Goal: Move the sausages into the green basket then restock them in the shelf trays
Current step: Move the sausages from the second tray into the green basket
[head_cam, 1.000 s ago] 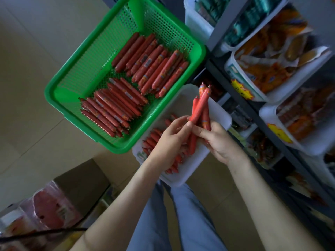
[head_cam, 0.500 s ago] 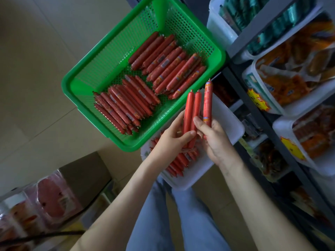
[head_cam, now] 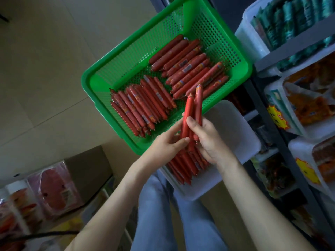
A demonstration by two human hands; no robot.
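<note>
Left hand [head_cam: 166, 144] and right hand [head_cam: 210, 142] together grip one bundle of sausages [head_cam: 188, 116] above the white tray [head_cam: 232, 127].
Your left fingers curl round the bundle's lower end, while your right hand wraps it from the right, thumb laid across the front. The bundle stands nearly upright, its tips over the near rim of the green basket [head_cam: 87, 82], which sits to the far left and holds two rows of basket sausages [head_cam: 145, 104]. More tray sausages [head_cam: 183, 165] lie under your hands. You seem to be gathering a handful for the basket. Tap the ends level first, then close one hand fully round the middle before the other lets go, since the casings look slick. Lay the bundle down flat and parallel to a row rather than dropping it end-first.
</note>
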